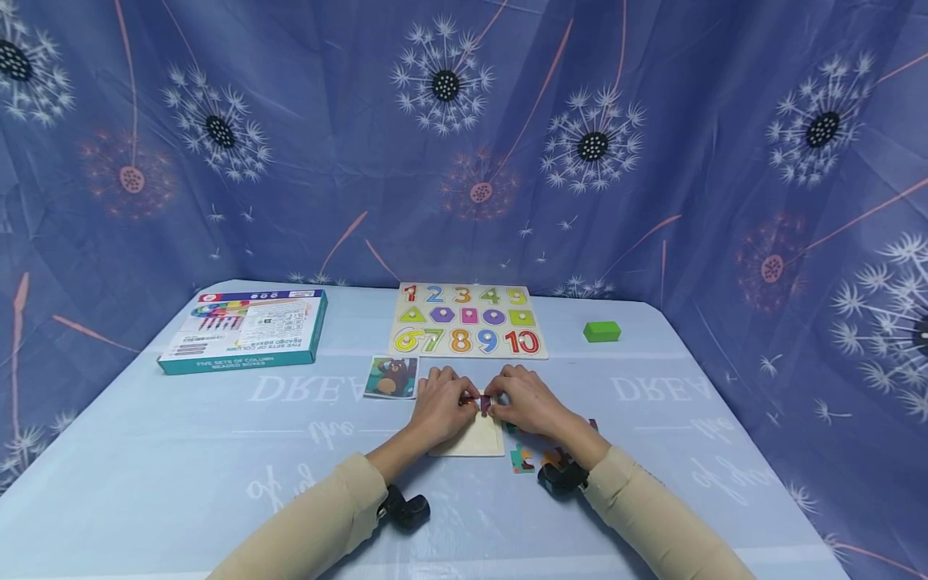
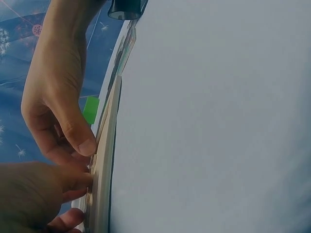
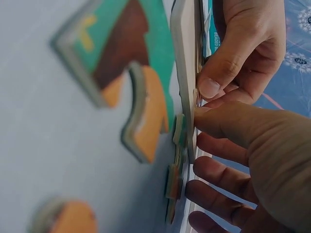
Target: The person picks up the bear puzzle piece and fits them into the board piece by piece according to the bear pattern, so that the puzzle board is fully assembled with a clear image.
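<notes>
A small dark puzzle piece (image 1: pixel 486 405) is at the upper part of a pale wooden board (image 1: pixel 470 441), between both hands. My left hand (image 1: pixel 441 409) has its thumb and bent fingers at the piece's left side, pinching at its edge. From the right, my right hand (image 1: pixel 531 400) pinches the piece with thumb and forefinger. Both hands' fingertips meet low over the board (image 3: pixel 183 58) in the right wrist view, where the fingers hide most of the piece. Loose puzzle pieces (image 1: pixel 522 459) lie right of the board, partly under my right wrist.
A bear picture card (image 1: pixel 392 377) lies left of the board. Behind are a number-and-shape board (image 1: pixel 470 320), a flat teal-edged box (image 1: pixel 246 330) at the left and a green block (image 1: pixel 602 331) at the right. A patterned blue curtain hangs behind the table.
</notes>
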Demonstrator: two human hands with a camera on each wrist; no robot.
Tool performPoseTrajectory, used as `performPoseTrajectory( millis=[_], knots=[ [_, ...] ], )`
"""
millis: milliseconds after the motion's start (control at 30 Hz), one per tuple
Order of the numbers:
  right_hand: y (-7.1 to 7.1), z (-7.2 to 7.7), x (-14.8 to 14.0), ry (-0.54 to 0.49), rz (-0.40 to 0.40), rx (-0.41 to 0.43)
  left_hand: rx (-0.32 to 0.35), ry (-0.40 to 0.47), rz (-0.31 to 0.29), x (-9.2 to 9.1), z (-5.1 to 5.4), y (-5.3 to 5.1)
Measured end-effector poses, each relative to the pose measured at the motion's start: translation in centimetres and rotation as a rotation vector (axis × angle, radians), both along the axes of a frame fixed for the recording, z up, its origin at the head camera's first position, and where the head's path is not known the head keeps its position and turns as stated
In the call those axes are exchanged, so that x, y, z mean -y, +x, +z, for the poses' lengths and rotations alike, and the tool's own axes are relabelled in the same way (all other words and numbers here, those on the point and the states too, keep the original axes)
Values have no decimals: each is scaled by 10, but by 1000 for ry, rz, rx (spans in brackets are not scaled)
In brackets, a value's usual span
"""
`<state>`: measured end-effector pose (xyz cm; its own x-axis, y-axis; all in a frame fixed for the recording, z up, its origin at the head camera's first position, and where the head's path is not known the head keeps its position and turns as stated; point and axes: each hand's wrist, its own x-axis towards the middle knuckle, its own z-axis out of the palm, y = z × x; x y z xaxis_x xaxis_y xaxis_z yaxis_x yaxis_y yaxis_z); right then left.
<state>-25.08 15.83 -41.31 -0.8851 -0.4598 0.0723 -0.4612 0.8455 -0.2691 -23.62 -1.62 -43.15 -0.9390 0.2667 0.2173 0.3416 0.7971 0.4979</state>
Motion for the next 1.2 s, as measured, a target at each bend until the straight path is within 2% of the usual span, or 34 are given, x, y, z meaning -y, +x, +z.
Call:
performPoseTrajectory(
  millis=[267,533,900,1000,1100,1133,1200],
  knots=[
    [0,1,1,-8,-3,16,15,16,-5,0,1,1],
    [0,1,0,-13,6,0,-20,40,13,8,8,4],
    [-1,-2,-1,-19,-1,19,16,61,47,34,15,14],
    [0,-2,-1,-18,-2,16,8,61,52,42,15,16],
    [0,-1,-1,-17,-3,12,-18,89,39,50,15,20],
    [0,-1,0,-17,-3,10,-47,91,32,52,15,21],
    [0,-1,0,-15,-6,11,-45,118,21,57,15,25]
  ],
)
